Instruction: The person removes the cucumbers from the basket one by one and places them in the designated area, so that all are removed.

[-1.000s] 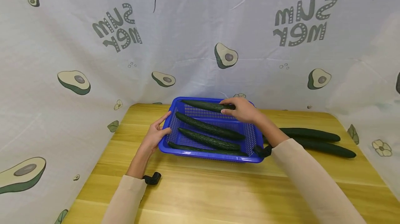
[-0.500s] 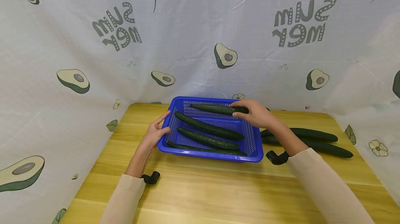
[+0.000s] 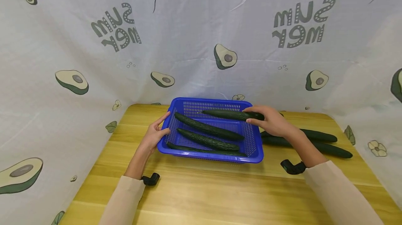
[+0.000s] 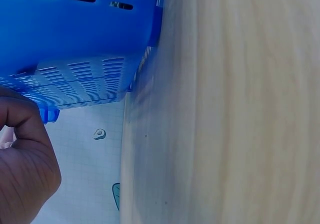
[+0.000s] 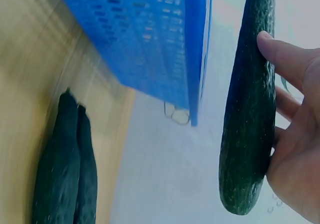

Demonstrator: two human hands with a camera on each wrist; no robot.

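A long, dark-green, bumpy cucumber (image 3: 230,114) is held roughly level above a blue, perforated plastic basket (image 3: 255,158) containing three more cucumbers (image 3: 208,127).

Free passage over table (image 3: 204,190) in front of basket (image 3: 210,155); cucumber pair (image 3: 328,149) blocks right; rear perhaps tight.

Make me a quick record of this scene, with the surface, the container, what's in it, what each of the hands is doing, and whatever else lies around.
Surface: wooden table
Container: blue basket with slotted sides
Inside: three cucumbers, side by side
Left hand: grips the basket's left rim
Right hand: holds another cucumber near its right end
Beside the basket: two more cucumbers, on the table to its right
Backdrop: pale curtain printed with avocados
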